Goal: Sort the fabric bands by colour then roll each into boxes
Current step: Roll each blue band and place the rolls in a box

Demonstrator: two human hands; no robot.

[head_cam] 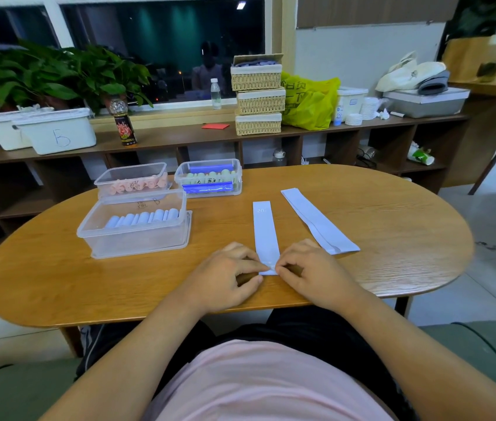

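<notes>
A pale blue fabric band (265, 229) lies flat on the wooden table (392, 214), running away from me. My left hand (225, 275) and my right hand (310, 268) pinch its near end from either side, where a small fold is turned up. To the right lies a small stack of pale blue bands (316, 220), set at a slant. A clear box (137, 226) at the left holds several rolled pale blue bands. Behind it, a box of pink rolls (132, 179) and a box of pale green rolls (208, 177) stand side by side.
A long wooden shelf unit (179, 138) runs behind the table, with white bins, a dark bottle, stacked wicker baskets and a yellow bag on top. Potted plants stand by the window. A chair leg shows at the far right.
</notes>
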